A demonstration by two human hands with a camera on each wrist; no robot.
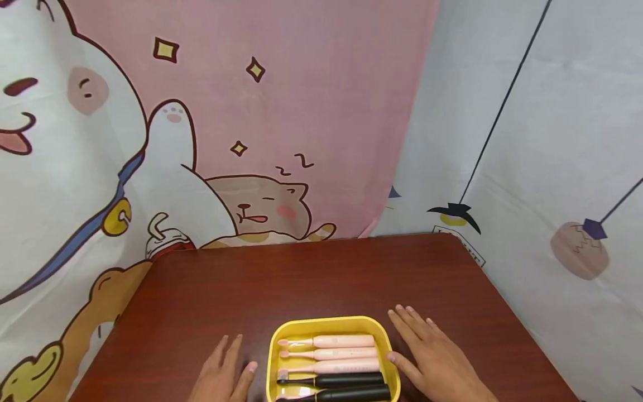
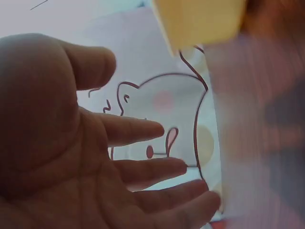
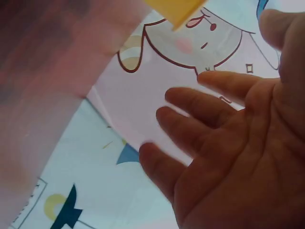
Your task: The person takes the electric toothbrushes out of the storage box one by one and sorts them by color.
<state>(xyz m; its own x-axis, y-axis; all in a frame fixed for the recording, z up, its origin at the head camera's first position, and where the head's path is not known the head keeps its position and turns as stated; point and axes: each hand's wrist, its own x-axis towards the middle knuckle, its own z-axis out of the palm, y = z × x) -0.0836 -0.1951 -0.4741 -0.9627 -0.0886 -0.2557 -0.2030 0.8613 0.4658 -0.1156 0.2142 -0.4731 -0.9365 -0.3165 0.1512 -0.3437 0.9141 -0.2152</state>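
1. The yellow tray (image 1: pixel 326 320) sits at the near edge of the head view, between the two hands, its nearest side cut off by the frame.
2. In it, three pink toothbrushes (image 1: pixel 346 353) and two black toothbrushes (image 1: pixel 349 381) lie side by side, heads to the left; whether more lie nearer the person cannot be told.
3. The left hand (image 1: pixel 223 371) is open, fingers extended, holding nothing, just beside the tray's left wall with a gap between.
4. The right hand (image 1: pixel 432 357) is likewise open and holds nothing; its thumb tip meets the right rim in view, but contact cannot be told.
5. The step looks like reaching to the tray. To do it well, I would bring both palms in level and together, gripping opposite walls low, so it neither tips nor skids.
6. The brushes look loose and their handles round, so slow, even pressure should keep them from rolling.
7. Beneath is the reddish-brown worktop (image 1: pixel 301 285); behind it hangs a cartoon-printed cloth (image 1: pixel 341 111).
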